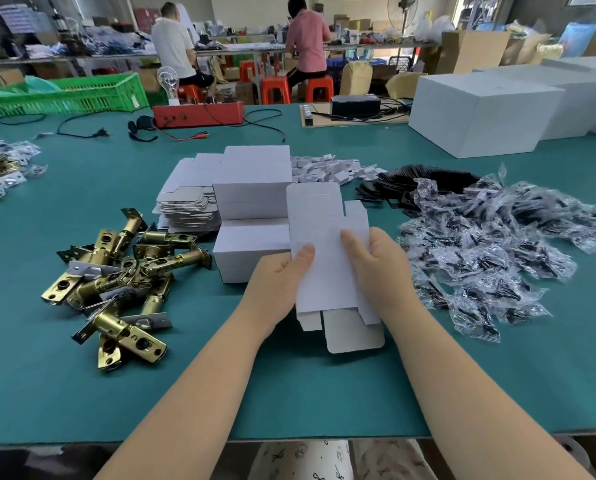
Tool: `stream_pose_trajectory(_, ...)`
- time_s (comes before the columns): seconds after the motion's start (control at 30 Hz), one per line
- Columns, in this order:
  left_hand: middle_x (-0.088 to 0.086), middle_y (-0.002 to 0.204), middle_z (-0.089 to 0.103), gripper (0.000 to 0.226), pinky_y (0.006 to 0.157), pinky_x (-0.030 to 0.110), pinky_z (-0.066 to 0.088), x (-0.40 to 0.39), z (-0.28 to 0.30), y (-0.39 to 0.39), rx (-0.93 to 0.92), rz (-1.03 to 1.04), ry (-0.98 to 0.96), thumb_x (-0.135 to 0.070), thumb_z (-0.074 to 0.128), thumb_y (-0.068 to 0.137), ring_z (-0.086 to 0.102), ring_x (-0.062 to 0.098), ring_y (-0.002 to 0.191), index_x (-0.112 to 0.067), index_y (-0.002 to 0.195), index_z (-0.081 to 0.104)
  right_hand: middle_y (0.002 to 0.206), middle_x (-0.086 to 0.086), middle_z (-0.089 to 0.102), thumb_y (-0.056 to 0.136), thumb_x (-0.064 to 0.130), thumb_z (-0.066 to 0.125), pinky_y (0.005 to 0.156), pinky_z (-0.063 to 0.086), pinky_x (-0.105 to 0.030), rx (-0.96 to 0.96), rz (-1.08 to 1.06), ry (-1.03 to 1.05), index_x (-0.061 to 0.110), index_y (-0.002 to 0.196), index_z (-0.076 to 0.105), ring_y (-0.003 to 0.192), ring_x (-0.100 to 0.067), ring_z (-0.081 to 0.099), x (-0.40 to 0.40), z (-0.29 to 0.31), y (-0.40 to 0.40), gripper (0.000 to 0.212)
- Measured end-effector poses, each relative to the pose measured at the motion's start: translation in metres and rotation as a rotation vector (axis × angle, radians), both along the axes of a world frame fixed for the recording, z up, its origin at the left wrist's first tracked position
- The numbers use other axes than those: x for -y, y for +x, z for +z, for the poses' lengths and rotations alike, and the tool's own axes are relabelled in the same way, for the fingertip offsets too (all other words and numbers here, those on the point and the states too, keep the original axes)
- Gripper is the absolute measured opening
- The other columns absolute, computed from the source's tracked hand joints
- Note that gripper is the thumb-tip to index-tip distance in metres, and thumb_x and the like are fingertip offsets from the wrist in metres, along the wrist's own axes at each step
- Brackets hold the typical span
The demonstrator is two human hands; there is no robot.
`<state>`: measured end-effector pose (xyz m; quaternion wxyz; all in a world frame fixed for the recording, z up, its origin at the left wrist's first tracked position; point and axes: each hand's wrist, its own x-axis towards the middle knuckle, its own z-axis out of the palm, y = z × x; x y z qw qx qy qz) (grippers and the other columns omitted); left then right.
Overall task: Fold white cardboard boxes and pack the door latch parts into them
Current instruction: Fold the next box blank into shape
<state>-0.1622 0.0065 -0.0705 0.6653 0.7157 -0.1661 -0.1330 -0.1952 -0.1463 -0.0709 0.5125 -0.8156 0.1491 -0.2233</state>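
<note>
A worker's two bare hands hold a flat, unfolded white box blank (pixel 327 251) upright above a teal work table (pixel 289 393); the left hand (pixel 275 282) grips the blank's left edge, thumb pressed on its front face and fingers curled behind; the right hand (pixel 376 265) grips the right edge the same way, thumb on the front. The blank's tabs hang open at its lower end, close above the table surface, and one flap stands up at its top.

Just behind the blank and touching its left side in view sits a block of folded white boxes (pixel 253 230); left of that block, a stack of flat box blanks (pixel 189 206) lies fanned; further left of the blank, a heap of brass-coloured door latch parts (pixel 123 271) sprawls on the table, well apart from the hands. Right of the blank, a pile of small clear bags of dark hardware (pixel 497 244) spreads to the table's edge; behind that pile lie black plates (pixel 421 181) and small white pieces (pixel 331 166). Far behind the blank stand a red box with cables (pixel 197 114), a green crate (pixel 64 95) and large white cartons (pixel 480 112); two people sit on orange stools at a rear bench.
</note>
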Motion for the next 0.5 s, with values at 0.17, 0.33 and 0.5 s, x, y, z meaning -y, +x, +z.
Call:
stream_pose_trajectory(0.17,0.011,0.082,0.055,0.060,0.073,0.032,0.037,0.003,-0.002,0.000,0.026,0.029,-0.026,-0.040,0.053,0.097,0.051,0.020,0.076,0.016,0.077,0.058,0.065,0.003,0.044,0.096,0.045,0.046,0.048,0.027,-0.022,-0.041,-0.018,-0.051,0.016,0.066,0.037,0.057,-0.011,0.039,-0.001,0.002,0.000,0.042)
stream_pose_trajectory(0.33,-0.008,0.080,0.074,0.052,0.062,0.015,0.049,0.007,-0.002,0.006,-0.100,0.134,-0.140,-0.037,0.049,0.100,0.070,0.007,0.072,-0.017,0.059,0.074,0.055,0.002,0.032,0.102,0.034,0.034,0.048,0.017,-0.027,-0.028,0.014,-0.155,0.016,0.058,0.026,0.052,-0.014,0.029,-0.004,0.005,-0.003,0.049)
stream_pose_trajectory(0.5,-0.013,0.073,0.074,0.045,0.050,0.011,0.046,0.006,-0.004,0.010,-0.082,0.202,-0.159,-0.033,0.051,0.100,0.068,-0.001,0.064,-0.020,0.064,0.074,0.048,0.009,0.026,0.099,0.039,0.042,0.050,0.017,-0.030,-0.009,0.035,-0.024,0.019,0.055,0.027,0.047,-0.010,0.024,-0.002,0.001,-0.002,0.052)
